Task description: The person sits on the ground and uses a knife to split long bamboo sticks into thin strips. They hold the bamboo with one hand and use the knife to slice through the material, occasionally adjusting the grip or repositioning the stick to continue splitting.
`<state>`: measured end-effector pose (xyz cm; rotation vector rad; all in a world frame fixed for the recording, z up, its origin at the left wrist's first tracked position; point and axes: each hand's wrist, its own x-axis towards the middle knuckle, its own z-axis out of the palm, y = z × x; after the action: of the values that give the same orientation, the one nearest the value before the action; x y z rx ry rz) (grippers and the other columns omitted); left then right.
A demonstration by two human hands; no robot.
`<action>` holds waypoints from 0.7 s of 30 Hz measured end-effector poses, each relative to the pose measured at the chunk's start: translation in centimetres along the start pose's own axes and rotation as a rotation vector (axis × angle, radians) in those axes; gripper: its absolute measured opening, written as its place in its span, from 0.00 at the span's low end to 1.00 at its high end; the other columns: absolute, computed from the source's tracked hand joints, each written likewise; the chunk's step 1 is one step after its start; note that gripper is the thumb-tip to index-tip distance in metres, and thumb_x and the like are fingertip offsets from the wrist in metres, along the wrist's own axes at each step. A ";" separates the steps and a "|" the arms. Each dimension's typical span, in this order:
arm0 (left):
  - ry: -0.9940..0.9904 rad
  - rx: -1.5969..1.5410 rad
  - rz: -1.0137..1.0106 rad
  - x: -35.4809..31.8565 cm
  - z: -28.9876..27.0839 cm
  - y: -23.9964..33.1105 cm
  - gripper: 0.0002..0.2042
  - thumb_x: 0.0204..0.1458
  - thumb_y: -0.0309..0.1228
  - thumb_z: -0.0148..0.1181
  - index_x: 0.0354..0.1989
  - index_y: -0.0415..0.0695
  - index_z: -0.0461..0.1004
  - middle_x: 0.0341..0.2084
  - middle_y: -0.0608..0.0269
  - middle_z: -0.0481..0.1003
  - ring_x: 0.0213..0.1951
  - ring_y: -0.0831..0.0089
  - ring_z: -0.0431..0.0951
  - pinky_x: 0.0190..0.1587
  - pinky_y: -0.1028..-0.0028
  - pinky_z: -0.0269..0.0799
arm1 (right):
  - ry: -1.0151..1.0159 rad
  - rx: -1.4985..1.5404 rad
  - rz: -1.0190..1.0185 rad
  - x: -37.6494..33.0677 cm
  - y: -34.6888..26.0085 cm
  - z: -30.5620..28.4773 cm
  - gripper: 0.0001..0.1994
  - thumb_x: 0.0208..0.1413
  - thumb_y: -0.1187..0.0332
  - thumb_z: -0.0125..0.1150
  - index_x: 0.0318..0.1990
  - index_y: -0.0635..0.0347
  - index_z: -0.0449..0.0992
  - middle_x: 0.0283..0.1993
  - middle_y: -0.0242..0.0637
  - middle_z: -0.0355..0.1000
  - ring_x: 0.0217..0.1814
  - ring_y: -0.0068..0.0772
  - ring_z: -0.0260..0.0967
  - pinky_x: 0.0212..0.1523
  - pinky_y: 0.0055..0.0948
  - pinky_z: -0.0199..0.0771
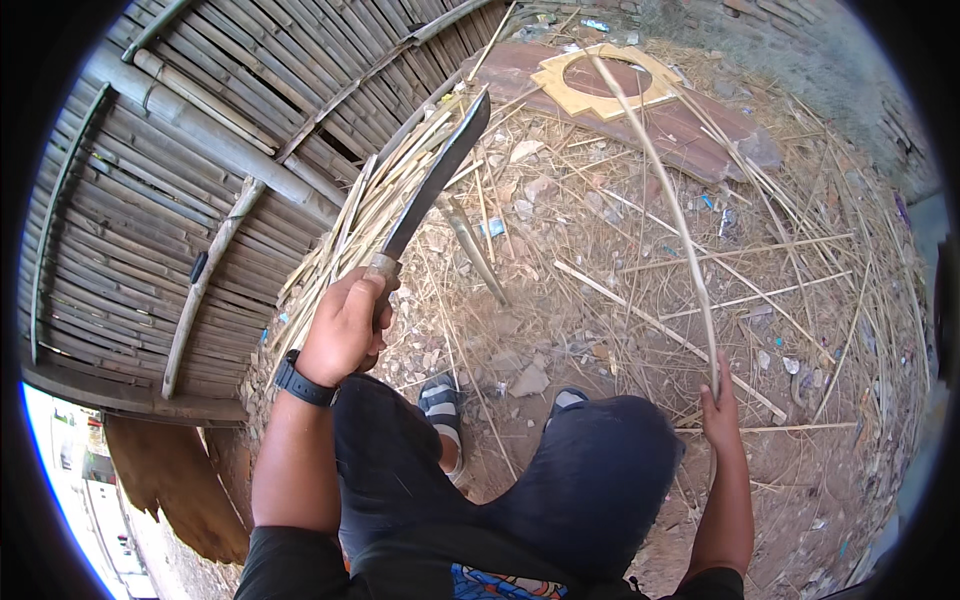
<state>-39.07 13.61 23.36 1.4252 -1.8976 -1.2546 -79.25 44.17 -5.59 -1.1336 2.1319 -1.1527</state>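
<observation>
Left grip (345, 325) closed round machete (430, 185), right grip (720, 405) closed on bamboo strip (670, 200); beyond both, littered splints (340, 240) and wooden frame (600, 80); strip's lower end hidden.

Dark blade (440, 175) — pale tan strip (672, 210) — black wristband (300, 383).

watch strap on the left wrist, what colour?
Black. The wristwatch sits just below the left hand, clearest in the head view.
</observation>
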 end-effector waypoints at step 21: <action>-0.028 -0.107 0.086 5.8 -3.4 -4.4 0.16 0.63 0.38 0.46 0.30 0.38 0.71 0.17 0.64 0.71 0.21 0.75 0.70 0.27 0.72 0.66 | -0.370 -0.468 -0.243 21.0 -38.4 21.2 0.23 0.58 0.44 0.59 0.47 0.52 0.81 0.53 0.50 0.67 0.54 0.51 0.71 0.55 0.44 0.71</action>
<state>-36.31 6.69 20.30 1.2641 -1.8600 -1.3210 -58.84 5.02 14.94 -1.6994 2.0541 -0.4768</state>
